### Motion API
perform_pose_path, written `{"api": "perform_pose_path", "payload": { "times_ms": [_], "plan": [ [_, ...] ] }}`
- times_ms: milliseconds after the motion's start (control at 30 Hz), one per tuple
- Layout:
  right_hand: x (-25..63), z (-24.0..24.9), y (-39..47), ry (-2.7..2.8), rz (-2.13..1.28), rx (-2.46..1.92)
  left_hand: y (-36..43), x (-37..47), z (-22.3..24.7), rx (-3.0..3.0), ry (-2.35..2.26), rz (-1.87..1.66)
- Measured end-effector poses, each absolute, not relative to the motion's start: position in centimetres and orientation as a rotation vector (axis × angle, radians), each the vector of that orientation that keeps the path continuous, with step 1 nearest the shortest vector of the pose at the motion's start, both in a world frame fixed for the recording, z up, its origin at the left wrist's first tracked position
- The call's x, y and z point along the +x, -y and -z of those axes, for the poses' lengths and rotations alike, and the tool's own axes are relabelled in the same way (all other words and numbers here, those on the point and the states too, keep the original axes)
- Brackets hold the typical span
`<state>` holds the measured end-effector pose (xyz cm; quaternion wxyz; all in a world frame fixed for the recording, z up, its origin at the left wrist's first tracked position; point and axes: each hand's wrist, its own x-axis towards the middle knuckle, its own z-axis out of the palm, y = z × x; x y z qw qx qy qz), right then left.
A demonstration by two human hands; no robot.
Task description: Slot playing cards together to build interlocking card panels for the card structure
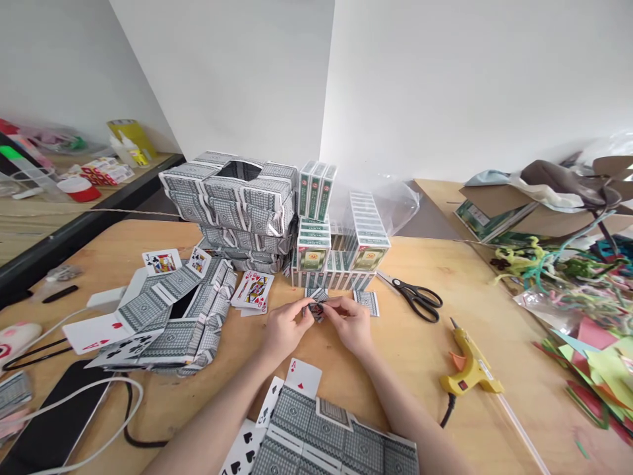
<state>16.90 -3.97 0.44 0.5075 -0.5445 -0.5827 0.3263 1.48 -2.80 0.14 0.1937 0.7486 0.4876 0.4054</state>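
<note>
Grey and seemingly folded, the playing card pinched by both the left hand and right hand, just near of the stacked boxes, should feel light, springy, easily creased, best gripped at its edges.

A small grey-patterned playing card, apparently folded, sits between both hands, partly hidden.

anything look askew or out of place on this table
The playing cards at left look askew: they sit at clashing angles on the card-covered box, and the ace of hearts juts outward, unlike the neater stack behind.
</note>
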Motion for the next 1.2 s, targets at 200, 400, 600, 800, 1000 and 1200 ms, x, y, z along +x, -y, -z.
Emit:
{"api": "perform_pose_path", "payload": {
  "times_ms": [200,400,600,800,1000,1200],
  "plan": [
    [17.0,-0.3,4.0,1.408,-0.780,-1.344,2.7,1.3,-0.1,2.167,-1.389,-1.088],
    [17.1,0.0,3.8,1.414,-0.790,-1.345,2.7,1.2,-0.2,2.179,-1.355,-1.068],
    [17.1,0.7,3.6,1.477,-0.700,-1.415,2.9,1.4,-0.1,2.160,-1.357,-1.064],
    [17.3,0.9,3.6,1.591,-0.601,-1.418,2.8,1.5,-0.3,2.097,-1.294,-1.111],
    [17.2,0.3,3.9,1.664,-0.614,-1.351,2.5,1.3,-0.3,2.043,-1.320,-1.128],
    [17.4,0.4,3.9,1.688,-0.672,-1.350,2.4,1.2,-0.4,1.981,-1.306,-1.147]
  ]
}}
